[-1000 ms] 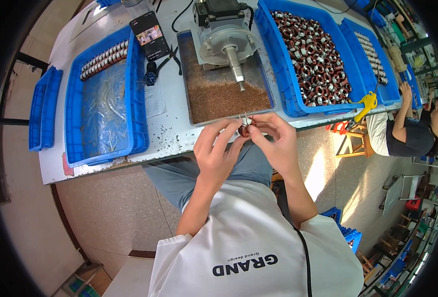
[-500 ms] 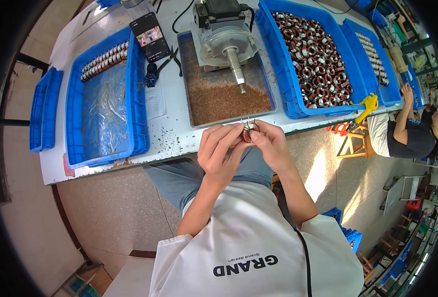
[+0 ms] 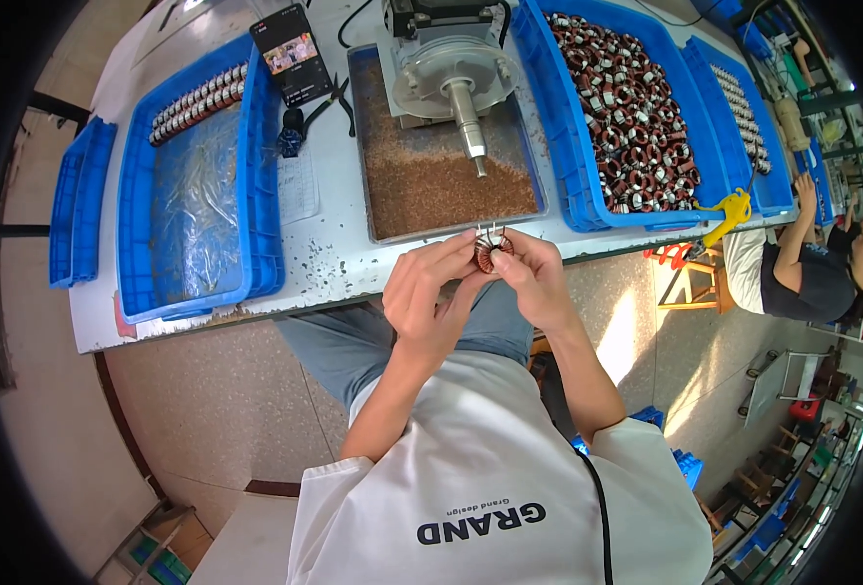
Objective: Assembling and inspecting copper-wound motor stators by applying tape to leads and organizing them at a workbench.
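Note:
Between the fingertips of both hands is a toroidal coil (image 3: 490, 257), a small ring wound with reddish-brown wire, its pale wire ends pointing up. My left hand (image 3: 430, 288) pinches its left side, and my right hand (image 3: 534, 280) grips its right side with the thumb across the front. Both are held just off the table's front edge. Just beyond them lies a shallow tray (image 3: 373, 210) of brown shavings. Over that tray stands a motor-driven machine (image 3: 456, 78) whose metal spindle (image 3: 470, 136) points toward me.
A blue crate (image 3: 563, 166) at right holds many loose coils; another blue crate (image 3: 256, 249) at left holds coil rows and plastic film. Pliers (image 3: 339, 100), a watch (image 3: 292, 134) and a phone (image 3: 292, 57) lie between. A yellow-handled tool (image 3: 729, 213) hangs at right. A co-worker (image 3: 810, 278) sits farther right.
The coil has turned slightly between my fingers, so more of its ring shows. Both hands stay close to the same place. The whole view has shifted a little.

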{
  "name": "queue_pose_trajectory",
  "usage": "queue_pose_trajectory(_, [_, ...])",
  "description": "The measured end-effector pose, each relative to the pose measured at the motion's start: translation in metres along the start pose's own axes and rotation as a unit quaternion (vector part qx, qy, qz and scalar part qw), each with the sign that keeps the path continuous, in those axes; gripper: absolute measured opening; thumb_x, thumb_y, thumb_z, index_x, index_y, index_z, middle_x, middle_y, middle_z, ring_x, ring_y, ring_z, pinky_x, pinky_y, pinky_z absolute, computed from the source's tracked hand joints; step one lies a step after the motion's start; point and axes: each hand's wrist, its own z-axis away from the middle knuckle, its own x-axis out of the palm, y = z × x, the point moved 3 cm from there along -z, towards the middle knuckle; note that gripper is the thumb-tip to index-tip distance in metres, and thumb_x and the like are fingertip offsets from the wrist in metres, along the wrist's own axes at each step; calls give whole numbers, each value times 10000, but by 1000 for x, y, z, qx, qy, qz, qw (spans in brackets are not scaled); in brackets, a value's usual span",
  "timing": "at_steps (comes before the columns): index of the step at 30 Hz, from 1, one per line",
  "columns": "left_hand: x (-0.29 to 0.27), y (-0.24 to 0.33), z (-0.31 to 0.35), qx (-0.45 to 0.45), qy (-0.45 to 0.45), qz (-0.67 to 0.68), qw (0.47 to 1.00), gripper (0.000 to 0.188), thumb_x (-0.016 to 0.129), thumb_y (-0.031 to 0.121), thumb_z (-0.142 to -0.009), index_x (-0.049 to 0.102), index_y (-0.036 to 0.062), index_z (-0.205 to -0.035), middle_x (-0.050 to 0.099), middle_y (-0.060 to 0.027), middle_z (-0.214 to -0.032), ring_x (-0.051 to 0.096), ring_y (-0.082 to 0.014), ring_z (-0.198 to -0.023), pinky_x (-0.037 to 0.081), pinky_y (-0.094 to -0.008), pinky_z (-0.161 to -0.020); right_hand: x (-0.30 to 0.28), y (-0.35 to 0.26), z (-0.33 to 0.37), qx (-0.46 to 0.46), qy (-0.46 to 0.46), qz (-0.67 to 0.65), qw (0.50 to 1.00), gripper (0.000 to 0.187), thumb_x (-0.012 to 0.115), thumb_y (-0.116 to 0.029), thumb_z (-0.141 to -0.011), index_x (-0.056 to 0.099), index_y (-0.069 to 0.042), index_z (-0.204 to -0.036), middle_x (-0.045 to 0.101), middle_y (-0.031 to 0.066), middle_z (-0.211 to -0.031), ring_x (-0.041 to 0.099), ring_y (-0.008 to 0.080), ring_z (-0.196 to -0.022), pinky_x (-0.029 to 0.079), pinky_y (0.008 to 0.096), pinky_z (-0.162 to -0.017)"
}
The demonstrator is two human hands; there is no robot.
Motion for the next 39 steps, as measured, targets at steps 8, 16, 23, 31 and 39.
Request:
queue_pose_trajectory(8, [7,-2,-3,-55,6,-2,998,380,840,-51,-679,724,47,-1027,786,-60,-1043,691,-169,-812,525,-275,-743,8,-1,-3,28,26,-67,997,190,548,-79,-1021,683,43,-1076,733,113,-990,685,128,-854,586,239,-771])
queue_pose_trajectory(16, [9,3,-18,-131,-48,0,990,418,823,-59,-706,728,12,-1106,758,-62,-934,651,-177,-733,516,-282,-690,13,-17,-14,112,89,-63,988,252,535,-144,-1042,685,56,-1013,754,159,-946,752,203,-841,615,268,-754])
queue_pose_trajectory(23, [14,1,-26,-134,-52,-24,989,381,813,-51,-729,734,1,-1097,771,-89,-931,670,-142,-743,535,-257,-681,12,-25,-23,135,104,-65,983,279,538,-174,-1044,688,55,-986,757,172,-913,771,237,-863,612,265,-750])
queue_pose_trajectory(31, [15,-2,-32,-150,-47,9,988,386,796,-82,-748,709,-22,-1119,733,-97,-880,627,-154,-674,520,-268,-612,13,-25,-29,133,115,-76,981,269,543,-173,-1034,694,45,-990,754,172,-911,766,237,-854,608,279,-758])
queue_pose_trajectory(39, [17,0,-32,-151,-46,12,987,391,787,-103,-749,705,-27,-1123,722,-92,-868,611,-141,-655,515,-258,-586,15,-25,-28,142,144,-65,977,275,527,-185,-1030,696,32,-1027,737,162,-903,733,217,-797,584,273,-709])
